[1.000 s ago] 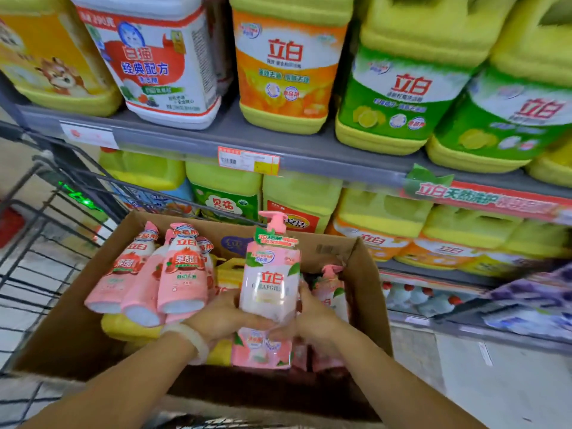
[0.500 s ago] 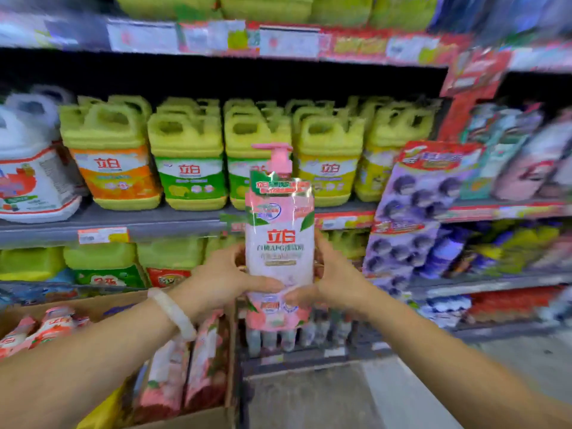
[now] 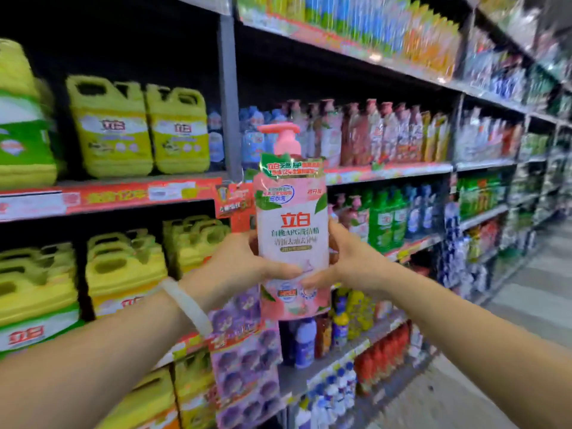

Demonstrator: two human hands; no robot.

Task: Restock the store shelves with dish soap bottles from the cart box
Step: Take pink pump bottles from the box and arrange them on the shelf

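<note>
A person holds a pink plastic pump-top dish soap bottle (image 3: 292, 239) upright at chest height in front of grey metal store shelves (image 3: 227, 97), the left hand (image 3: 238, 267) and right hand (image 3: 348, 261) wrapped round its lower body from either side, thumbs laid across the front label. The grip matches that of half a second ago, but the view has swung right and upward: the brown cardboard box of pink refill pouches that filled the lower left corner is out of sight, and the aisle floor (image 3: 526, 305) stretches away on the right. The bottle now stands against a shelf upright rather than against the yellow jugs, its pink pump level with a row of similar pink pump bottles (image 3: 365, 131) on the bay to the right. Yellow handled plastic detergent jugs (image 3: 139, 125) sit to the left, larger in view than before, with more on the tier below. A white bangle (image 3: 185, 305) circles the left wrist, and purple blister packs (image 3: 244, 363) hang under the hands. Green bottles (image 3: 387, 221) line the shelf beside the right hand.
</note>
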